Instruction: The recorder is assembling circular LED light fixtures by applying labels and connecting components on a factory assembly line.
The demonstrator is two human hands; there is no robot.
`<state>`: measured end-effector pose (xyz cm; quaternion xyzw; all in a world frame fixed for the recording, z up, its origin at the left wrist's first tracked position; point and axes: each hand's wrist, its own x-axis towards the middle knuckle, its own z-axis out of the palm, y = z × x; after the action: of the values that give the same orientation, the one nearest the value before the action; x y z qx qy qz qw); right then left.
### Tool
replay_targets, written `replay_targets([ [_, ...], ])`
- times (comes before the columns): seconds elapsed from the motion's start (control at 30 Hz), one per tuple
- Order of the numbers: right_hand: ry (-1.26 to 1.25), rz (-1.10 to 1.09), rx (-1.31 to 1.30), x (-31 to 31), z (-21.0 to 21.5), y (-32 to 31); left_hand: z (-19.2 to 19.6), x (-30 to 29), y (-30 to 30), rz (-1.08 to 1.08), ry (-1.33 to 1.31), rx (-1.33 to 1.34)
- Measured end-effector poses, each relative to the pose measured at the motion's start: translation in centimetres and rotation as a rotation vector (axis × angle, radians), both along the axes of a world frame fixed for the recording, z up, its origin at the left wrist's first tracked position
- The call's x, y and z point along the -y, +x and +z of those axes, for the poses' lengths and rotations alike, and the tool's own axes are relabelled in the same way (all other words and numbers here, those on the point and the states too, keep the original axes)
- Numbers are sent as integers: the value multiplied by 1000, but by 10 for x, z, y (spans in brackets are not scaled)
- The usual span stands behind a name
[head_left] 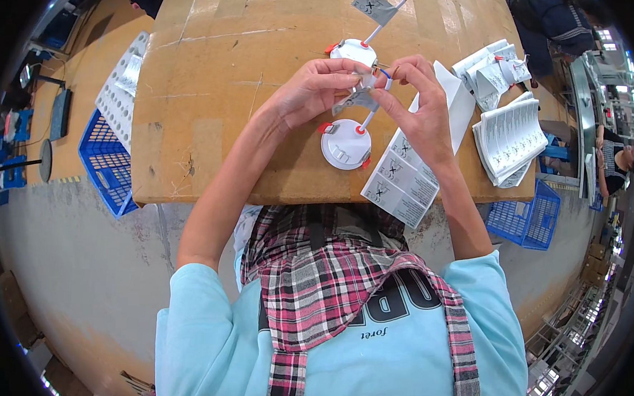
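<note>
At the near edge of a tan, scuffed wooden table [213, 135], a long white sheet of silver-grey printed labels [402, 177] pokes over the rim, just right of centre. Open wood stretches from your left forearm to the left edge; on the right, room is tighter.

Your left hand [310, 90] pinches a small silver-grey label [347, 103] between thumb and fingers, above the table's middle. Your right hand [423, 107] curls at the label's right side, fingertips by a thin blue wire [387, 74]; whether it grips, you cannot tell from here. Just nearer lies a round white disc with red-tipped clips [345, 148], its white cord rising towards the label. A matching white disc [353, 51] sits beyond your hands, its cord flagged with another grey label [374, 6].

A blue plastic basket [102, 169] stands beyond the left edge, a white perforated panel [119, 91] leaning up from it. Another blue basket [529, 222] stands below the right edge.

Two piles of white printed sheets [508, 140] lie far right, above grey floor [91, 258].
</note>
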<state>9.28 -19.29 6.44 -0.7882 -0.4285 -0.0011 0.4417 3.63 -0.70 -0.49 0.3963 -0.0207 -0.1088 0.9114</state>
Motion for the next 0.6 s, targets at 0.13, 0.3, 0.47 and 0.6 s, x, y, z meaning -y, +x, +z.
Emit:
replay_targets([
  [0.13, 22, -2, -9, -2, -3, 0, 0, 1, -4, 58, 31, 11],
  [0.3, 58, -8, -109, 1, -8, -3, 0, 5, -8, 137, 102, 20],
  [0.47, 66, 42, -124, 5, -8, -1, -2, 13, -11, 222, 197, 12],
  [0.6, -16, 39, 34, 4, -3, 7, 6, 8, -13, 496, 167, 21],
])
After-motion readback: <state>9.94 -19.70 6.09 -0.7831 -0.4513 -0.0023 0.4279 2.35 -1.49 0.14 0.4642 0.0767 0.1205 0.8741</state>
